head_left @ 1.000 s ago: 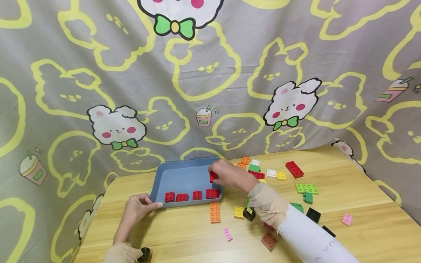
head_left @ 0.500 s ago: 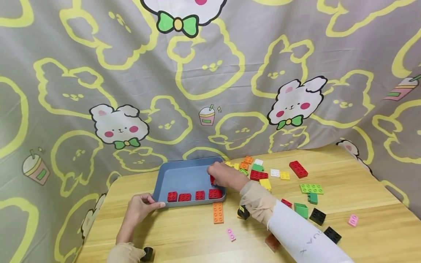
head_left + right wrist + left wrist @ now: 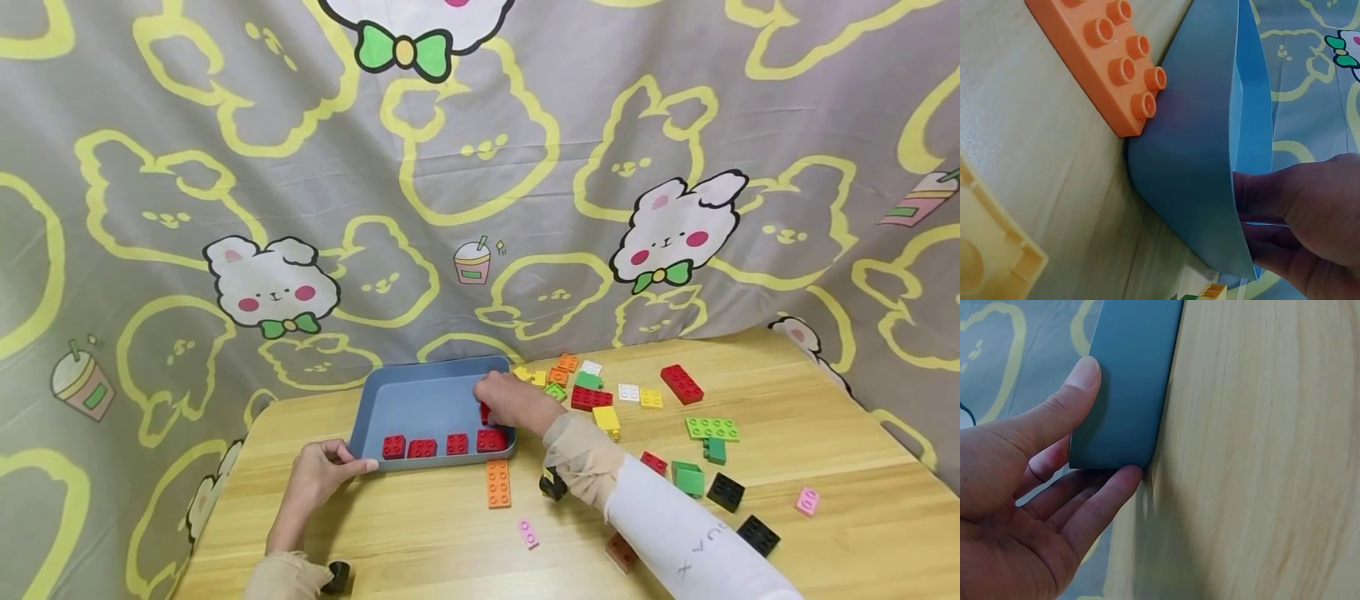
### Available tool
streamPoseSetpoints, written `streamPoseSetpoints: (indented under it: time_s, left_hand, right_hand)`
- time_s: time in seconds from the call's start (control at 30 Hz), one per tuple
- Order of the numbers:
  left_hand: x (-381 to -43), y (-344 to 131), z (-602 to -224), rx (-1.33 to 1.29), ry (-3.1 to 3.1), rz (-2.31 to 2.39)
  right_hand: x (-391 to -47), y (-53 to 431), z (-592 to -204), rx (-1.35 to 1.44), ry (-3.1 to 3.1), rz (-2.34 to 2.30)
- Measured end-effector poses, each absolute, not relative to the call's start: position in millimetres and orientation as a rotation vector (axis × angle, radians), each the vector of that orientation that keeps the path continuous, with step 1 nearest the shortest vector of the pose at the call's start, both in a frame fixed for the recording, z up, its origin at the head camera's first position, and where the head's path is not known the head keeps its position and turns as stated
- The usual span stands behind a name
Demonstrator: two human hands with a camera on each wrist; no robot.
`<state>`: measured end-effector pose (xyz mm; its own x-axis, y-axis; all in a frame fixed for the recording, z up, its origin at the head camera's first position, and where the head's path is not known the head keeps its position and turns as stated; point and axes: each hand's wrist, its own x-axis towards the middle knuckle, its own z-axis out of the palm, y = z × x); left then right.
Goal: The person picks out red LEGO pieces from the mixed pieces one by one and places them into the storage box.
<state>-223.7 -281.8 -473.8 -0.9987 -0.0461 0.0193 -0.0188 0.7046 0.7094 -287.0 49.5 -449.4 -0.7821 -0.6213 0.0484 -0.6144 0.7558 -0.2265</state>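
Note:
In the head view a blue-grey tray (image 3: 420, 404) lies on the table, with several red toy bricks (image 3: 457, 443) in a row along its front wall. My left hand (image 3: 322, 475) grips the tray's front left corner. The left wrist view shows its thumb (image 3: 1082, 378) on the outer wall and fingers around the corner. Inside the tray's right side, my right hand (image 3: 513, 402) holds another red brick (image 3: 485, 412), mostly covered by the fingers. In the right wrist view that hand's fingertips dip behind the tray wall (image 3: 1185, 156), so the brick is hidden there.
An orange brick (image 3: 498, 483) touches the tray's front wall from outside. Loose bricks lie to the right, among them a red one (image 3: 682, 384), a lime green one (image 3: 712, 428) and a black one (image 3: 725, 492). A patterned curtain (image 3: 540, 183) hangs behind the table.
My right hand has lowered the red brick slightly towards the row, and its forearm has swung left, uncovering bricks behind it. The left hand stays on the tray corner. The head view has shifted slightly.

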Motion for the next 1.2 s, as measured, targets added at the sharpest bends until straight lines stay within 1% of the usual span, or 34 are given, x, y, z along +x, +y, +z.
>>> streamPoseSetpoints:
  time_s: [0.17,0.3,0.5,0.7,0.97,1.2]
  left_hand:
    - [-223.9,-281.3,-473.1,0.075,-2.873,-1.209]
    - [-224.0,-283.6,-473.9,0.074,-2.875,-1.215]
    - [-225.6,-286.5,-475.0,0.037,-2.859,-1.209]
    - [-225.9,-286.6,-476.0,0.032,-2.864,-1.221]
    - [-225.7,-287.2,-476.2,0.036,-2.855,-1.219]
    - [-225.5,-285.3,-476.9,0.043,-2.847,-1.241]
  right_hand:
    - [-287.3,51.4,-447.1,-1.057,2.909,-0.428]
    - [-286.5,56.2,-436.1,-1.138,2.936,-0.493]
    - [-277.4,83.0,-411.6,-1.186,2.965,-0.804]
    - [-253.3,122.0,-406.5,-1.047,3.014,-1.023]
    - [-229.3,157.7,-422.2,-0.860,3.075,-1.029]
    - [-208.1,190.2,-422.2,-0.711,3.054,-0.934]
